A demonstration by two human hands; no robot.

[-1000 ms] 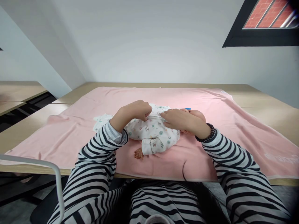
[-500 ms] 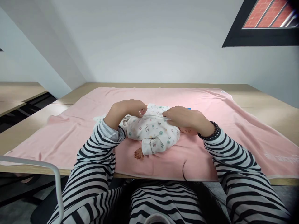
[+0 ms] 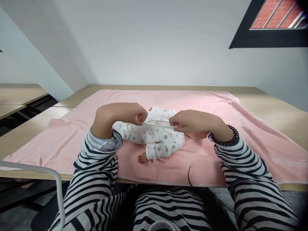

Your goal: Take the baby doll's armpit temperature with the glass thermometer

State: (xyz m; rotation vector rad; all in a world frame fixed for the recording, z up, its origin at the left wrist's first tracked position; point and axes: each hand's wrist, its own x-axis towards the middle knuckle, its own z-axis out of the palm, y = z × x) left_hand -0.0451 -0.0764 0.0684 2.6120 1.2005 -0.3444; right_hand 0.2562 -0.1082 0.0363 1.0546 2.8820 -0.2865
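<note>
Table (image 3: 48, 175), pale wood, spread with one pink blanket (image 3: 137, 171). Doll (image 3: 160, 136), lying mid-blanket, head at right, in white printed suit (image 3: 151, 132). Right hand (image 3: 192, 120): narrow grip, pinching suit's front edge near doll's head; dark beaded bracelet (image 3: 237, 134) at wrist. Left hand (image 3: 131, 112): narrow grip, pinching same edge lower down. Beyond: white wall (image 3: 154, 48); dark-framed window (image 3: 243, 38), upper right.

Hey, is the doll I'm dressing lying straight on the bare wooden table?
No, the doll lies on a pink blanket spread over the table.
</note>
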